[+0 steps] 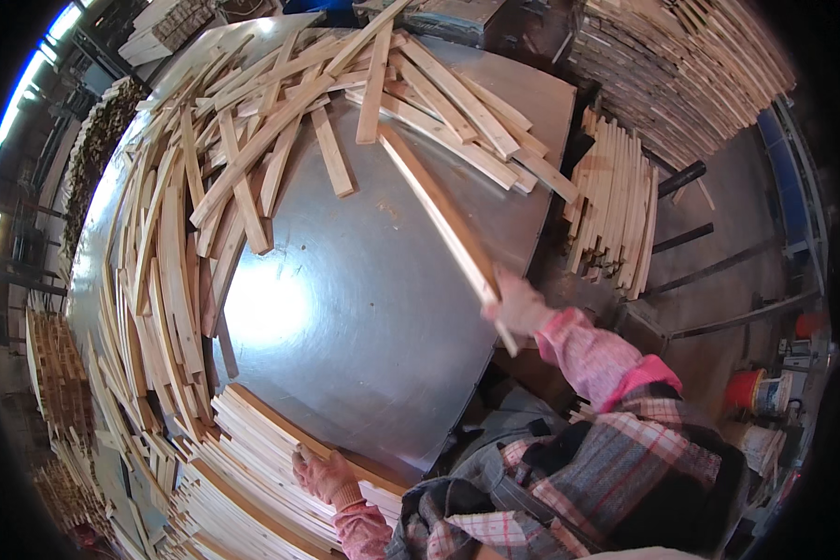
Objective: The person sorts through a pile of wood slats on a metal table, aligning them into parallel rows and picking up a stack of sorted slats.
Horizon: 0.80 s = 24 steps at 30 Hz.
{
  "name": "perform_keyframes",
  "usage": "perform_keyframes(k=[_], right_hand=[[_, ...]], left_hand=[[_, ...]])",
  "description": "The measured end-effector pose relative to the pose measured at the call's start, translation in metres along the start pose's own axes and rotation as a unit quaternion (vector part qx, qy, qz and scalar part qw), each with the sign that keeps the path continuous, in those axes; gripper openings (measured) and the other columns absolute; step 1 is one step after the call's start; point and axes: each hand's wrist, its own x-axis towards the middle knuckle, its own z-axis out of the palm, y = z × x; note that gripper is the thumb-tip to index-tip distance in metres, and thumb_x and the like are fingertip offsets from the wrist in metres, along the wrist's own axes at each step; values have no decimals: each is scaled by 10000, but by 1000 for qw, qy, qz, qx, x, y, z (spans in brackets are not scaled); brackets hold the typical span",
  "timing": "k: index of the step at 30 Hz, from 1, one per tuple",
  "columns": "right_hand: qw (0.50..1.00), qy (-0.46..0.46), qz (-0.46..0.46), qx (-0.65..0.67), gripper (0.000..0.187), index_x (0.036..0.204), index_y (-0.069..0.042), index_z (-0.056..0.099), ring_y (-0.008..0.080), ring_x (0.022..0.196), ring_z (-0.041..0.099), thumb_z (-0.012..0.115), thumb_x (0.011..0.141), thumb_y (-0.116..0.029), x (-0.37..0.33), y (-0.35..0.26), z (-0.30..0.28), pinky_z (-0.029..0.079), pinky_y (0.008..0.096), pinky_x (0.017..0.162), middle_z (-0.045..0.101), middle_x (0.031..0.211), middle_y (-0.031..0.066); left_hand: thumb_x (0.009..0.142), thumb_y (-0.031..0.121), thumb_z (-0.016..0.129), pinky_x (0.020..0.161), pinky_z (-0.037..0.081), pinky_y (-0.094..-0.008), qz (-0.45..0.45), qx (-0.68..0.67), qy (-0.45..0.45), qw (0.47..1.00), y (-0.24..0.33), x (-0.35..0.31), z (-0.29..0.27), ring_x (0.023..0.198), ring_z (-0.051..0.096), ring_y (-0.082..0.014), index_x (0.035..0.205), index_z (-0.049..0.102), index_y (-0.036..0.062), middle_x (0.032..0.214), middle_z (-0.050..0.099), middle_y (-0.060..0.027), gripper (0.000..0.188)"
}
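Observation:
My right hand (521, 303) is closed around the near end of a long wooden slat (439, 210). That slat slants away over the metal table (383, 271), its far end close to the heaped slats. My left hand (327, 476) lies on a row of wooden slats (261, 467) packed side by side along the table's near left, its fingers apart on their upper edges. A loose heap of slats (168, 243) curves along the left and far sides of the table, many crossing one another. Pink sleeves cover both my forearms.
A bundle of slats (611, 205) stands beyond the table's right edge, below a larger timber stack (677, 79). More timber (61, 373) is piled at the far left. Metal bars (686, 238) jut out at the right, and a red and white bucket (758, 392) stands lower right.

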Motion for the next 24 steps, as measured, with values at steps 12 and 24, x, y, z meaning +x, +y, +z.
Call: perform_keyframes(k=[12,24], right_hand=[[843,-482,-231,-67,522,1189,-46,617,383,963,681,672,765,-346,-147,-125,166,530,475,844,697,1043,213],[964,246,22,-95,709,1395,-30,466,392,1170,593,652,856,-452,255,-16,-182,484,453,994,604,1266,214]], left_hand=[[740,270,786,1125,352,-451,197,-128,83,968,24,4,-19,1343,418,-412,1426,436,-32,1449,443,-245,827],[873,117,695,1040,445,-365,94,-478,-111,866,194,56,-10,1220,571,-278,1323,554,-56,1317,599,-201,502]])
